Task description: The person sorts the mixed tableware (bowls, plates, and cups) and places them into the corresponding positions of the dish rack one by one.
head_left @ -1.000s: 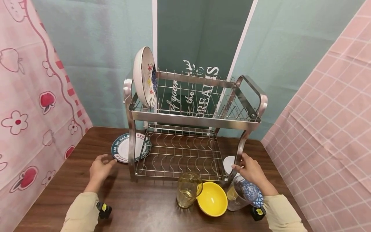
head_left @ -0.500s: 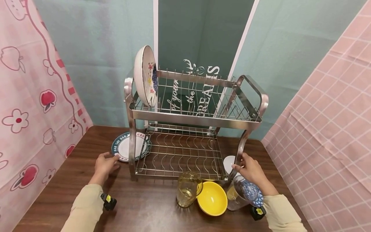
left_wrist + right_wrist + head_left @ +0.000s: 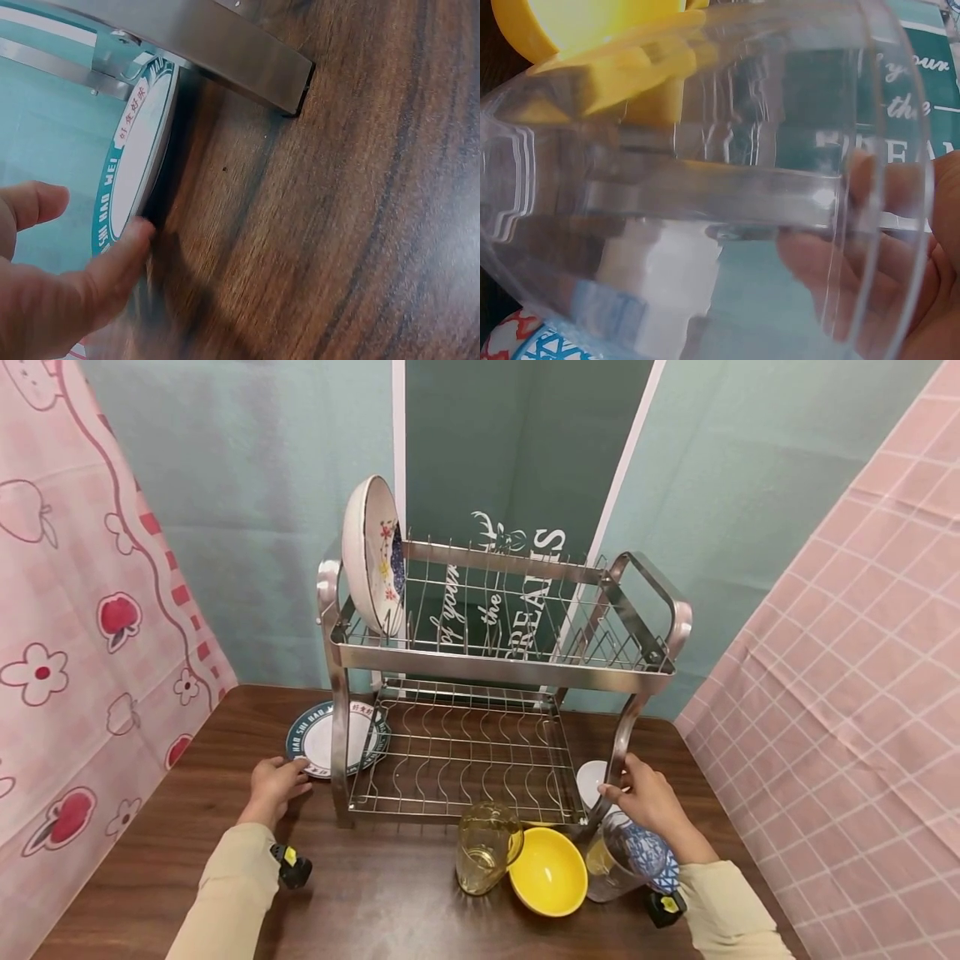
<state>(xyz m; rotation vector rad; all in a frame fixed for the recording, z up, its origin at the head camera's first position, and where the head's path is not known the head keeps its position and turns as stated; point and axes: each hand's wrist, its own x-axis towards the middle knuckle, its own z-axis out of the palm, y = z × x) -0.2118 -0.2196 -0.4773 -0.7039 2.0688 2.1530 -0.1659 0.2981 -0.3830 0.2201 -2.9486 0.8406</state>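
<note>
My left hand (image 3: 273,787) is at the near left edge of a white plate (image 3: 321,745) with a green lettered rim, which lies beside the rack's left leg. Seen from the left wrist, one fingertip is right at the plate's rim and another finger stands apart from it, spread. My right hand (image 3: 651,795) grips the right front leg of a two-tier metal dish rack (image 3: 502,670), thumb in front. In the right wrist view a clear plastic cup (image 3: 727,195) covers much of that grip. A floral bowl (image 3: 367,560) stands on edge in the rack's upper tier, at the left.
An amber glass mug (image 3: 483,852), a yellow bowl (image 3: 549,872) and the clear cup stand before the rack's front right. A white dish (image 3: 591,781) sits behind the right leg, and a blue-patterned item (image 3: 666,875) is by my right wrist. Curtains enclose the wooden table (image 3: 375,893).
My left hand has moved a little right and inward, reaching the plate's edge. My right hand keeps its grip on the rack leg.
</note>
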